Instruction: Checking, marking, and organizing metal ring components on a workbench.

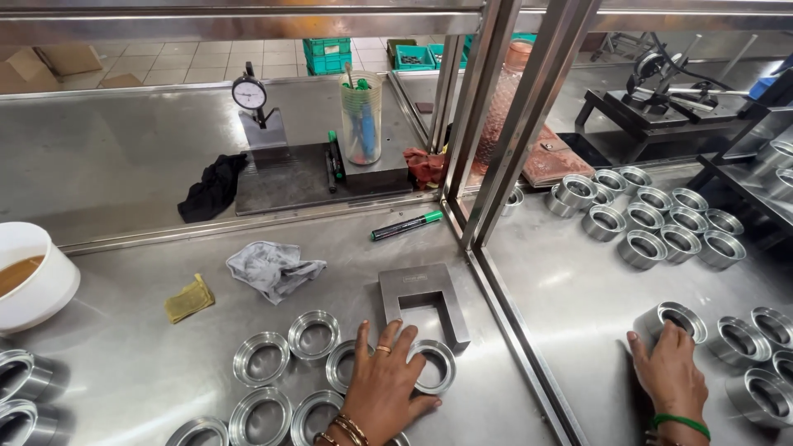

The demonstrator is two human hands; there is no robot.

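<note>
Left hand lies flat, fingers spread, over flat metal rings on the steel bench (nothing gripped), while right hand, fingers loosely curved, rests against a metal cup lying on its side beyond the upright frame.

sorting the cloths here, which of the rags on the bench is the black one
The black rag lies beyond the rail, left of the dial gauge stand. The grey rag and yellow cloth lie nearer.
</note>
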